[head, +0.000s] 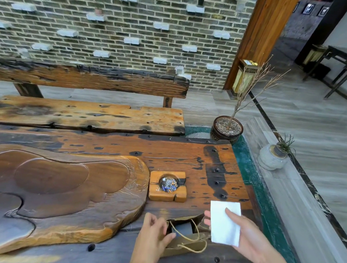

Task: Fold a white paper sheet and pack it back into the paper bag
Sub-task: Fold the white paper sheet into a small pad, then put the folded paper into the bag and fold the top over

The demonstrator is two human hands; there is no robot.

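A folded white paper sheet point(225, 223) is held upright in my right hand point(249, 237), thumb across its front and fingers behind it. It hangs just right of and above a brown paper bag point(186, 243) with twine handles, which lies on the dark wooden table near the front edge with its mouth gaping. My left hand point(151, 239) rests at the bag's left rim, fingers on the opening and holding it apart. The bag's inside looks dark; I cannot tell what it contains.
A square wooden ashtray point(167, 186) with butts sits just beyond the bag. A large carved wooden tea tray point(59, 195) fills the table's left side. A wooden bench point(84, 115) stands behind the table. A potted bare branch point(226, 128) stands past the far right corner.
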